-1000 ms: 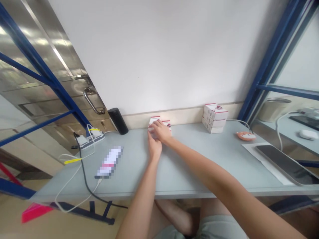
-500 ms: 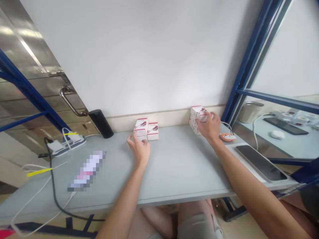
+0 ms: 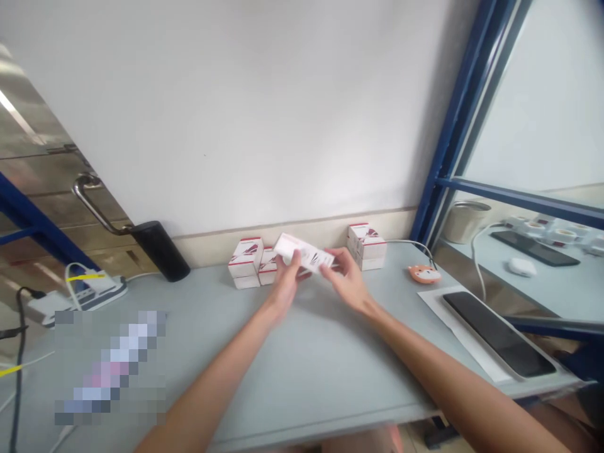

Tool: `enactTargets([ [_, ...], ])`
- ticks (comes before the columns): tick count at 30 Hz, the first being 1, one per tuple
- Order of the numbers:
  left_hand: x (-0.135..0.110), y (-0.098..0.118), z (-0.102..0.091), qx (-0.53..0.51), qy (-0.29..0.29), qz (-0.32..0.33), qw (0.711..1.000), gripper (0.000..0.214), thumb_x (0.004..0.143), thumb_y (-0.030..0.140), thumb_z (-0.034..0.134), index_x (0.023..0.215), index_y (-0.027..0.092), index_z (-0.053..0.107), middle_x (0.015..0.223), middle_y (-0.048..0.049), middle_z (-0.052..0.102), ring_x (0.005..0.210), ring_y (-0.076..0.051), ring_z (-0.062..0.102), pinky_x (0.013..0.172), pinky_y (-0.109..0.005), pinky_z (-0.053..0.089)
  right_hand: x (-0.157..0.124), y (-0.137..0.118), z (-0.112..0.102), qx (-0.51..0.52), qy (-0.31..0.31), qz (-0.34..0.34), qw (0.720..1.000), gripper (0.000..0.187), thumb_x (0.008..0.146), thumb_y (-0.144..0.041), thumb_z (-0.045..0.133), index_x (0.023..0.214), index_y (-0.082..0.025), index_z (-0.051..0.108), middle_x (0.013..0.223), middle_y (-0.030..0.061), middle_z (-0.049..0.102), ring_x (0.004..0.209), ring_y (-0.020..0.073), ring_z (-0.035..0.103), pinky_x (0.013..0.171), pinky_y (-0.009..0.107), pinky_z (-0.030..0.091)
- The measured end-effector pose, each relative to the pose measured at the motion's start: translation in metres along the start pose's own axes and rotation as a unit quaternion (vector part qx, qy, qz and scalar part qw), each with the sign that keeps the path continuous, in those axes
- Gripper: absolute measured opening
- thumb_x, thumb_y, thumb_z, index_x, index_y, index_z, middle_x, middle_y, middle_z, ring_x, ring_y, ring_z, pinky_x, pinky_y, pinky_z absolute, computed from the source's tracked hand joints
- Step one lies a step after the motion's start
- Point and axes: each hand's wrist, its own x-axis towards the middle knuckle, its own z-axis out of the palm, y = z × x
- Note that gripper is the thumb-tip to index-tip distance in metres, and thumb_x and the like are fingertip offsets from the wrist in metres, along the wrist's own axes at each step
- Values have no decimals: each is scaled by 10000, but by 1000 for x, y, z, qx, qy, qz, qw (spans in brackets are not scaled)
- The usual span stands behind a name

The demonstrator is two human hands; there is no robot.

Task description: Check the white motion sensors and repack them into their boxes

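Observation:
My left hand and my right hand hold a white box with red and dark printing between them, just above the table. It is tilted, with the left fingers on its near left side and the right fingertips at its far end. Behind my left hand are a short stack of similar boxes and a lower box, partly hidden by the hand. Further right, another stack of these boxes stands against the wall, apart from both hands.
The pale grey table runs along a white wall. On it are a black cylindrical bottle, a power strip with cables, a pixelated object, an orange mouse-shaped object, and a dark tablet on white paper.
My right hand has moved left from the right stack, and both hands now hold a white box together above the table. The view has turned slightly left and downward.

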Motion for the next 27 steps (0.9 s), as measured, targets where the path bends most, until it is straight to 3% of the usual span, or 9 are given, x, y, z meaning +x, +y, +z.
enactTargets([
  [3,17,8,2,4,58,28,998,656,871,594,762,1368,227,541,1183,-92,715,1026,-234,720,892,-371,578,-14,-5,12,-25,-107,-12,994,368,994,-511,639,1248,-248,596,1337,95,680,1216,247,653,1122,479,497],
  [6,13,-3,-10,157,16,148,976,830,798,398,872,1503,277,451,1338,-102,659,1195,-269,670,1027,-414,544,-19,-11,11,-42,-94,-29,994,529,1031,-480,607,1492,-309,411,1591,106,490,1437,260,519,1222,519,421],
  [8,3,-18,-21,282,-57,247,926,811,828,264,827,1538,313,437,1420,-110,600,1312,-288,600,1124,-463,488,-20,-16,8,-47,-79,-42,995,619,1026,-454,628,1552,-343,321,1645,99,426,1476,263,487,1221,512,436],
  [10,-9,-30,-30,374,-102,317,865,804,848,127,727,1561,338,422,1390,-112,582,1290,-282,595,1087,-470,513,-21,-20,6,-79,-91,-51,991,642,1008,-410,668,1553,-350,333,1611,96,477,1458,274,513,1197,498,468],
  [14,-21,-39,-38,439,-102,400,798,881,805,10,633,1584,321,365,1387,-134,546,1274,-284,581,1052,-483,533,-23,-26,7,-142,-131,-106,975,497,1019,-260,626,1477,-322,445,1425,104,634,1290,265,643,1088,459,547],
  [17,-19,-38,-39,455,-87,404,789,863,791,22,631,1560,316,374,1360,-133,535,1235,-288,593,1022,-497,553,-21,-26,6,-121,-138,-142,973,443,1006,-194,611,1418,-303,491,1365,109,644,1235,257,656,1035,441,569],
  [21,-17,-37,-39,429,-83,412,799,859,764,36,622,1533,318,365,1381,-150,483,1227,-314,587,961,-525,590,-19,-22,4,-91,-132,-125,979,339,978,-174,641,1281,-278,532,1281,106,634,1268,269,633,1010,441,579],
  [25,-21,-36,-39,430,-97,414,797,923,699,-28,591,1524,322,370,1388,-162,477,1254,-333,575,1038,-624,536,-21,-22,4,-104,-122,-110,981,299,963,-182,641,1216,-283,518,1293,126,607,1290,299,618,992,473,590],
  [27,-23,-35,-40,415,-93,395,814,926,698,-9,612,1525,328,366,1376,-161,489,1252,-339,580,1069,-656,506,-22,-25,2,-84,-108,-95,986,188,984,-186,579,1128,-286,508,1283,123,599,1259,304,643,965,482,605],
])
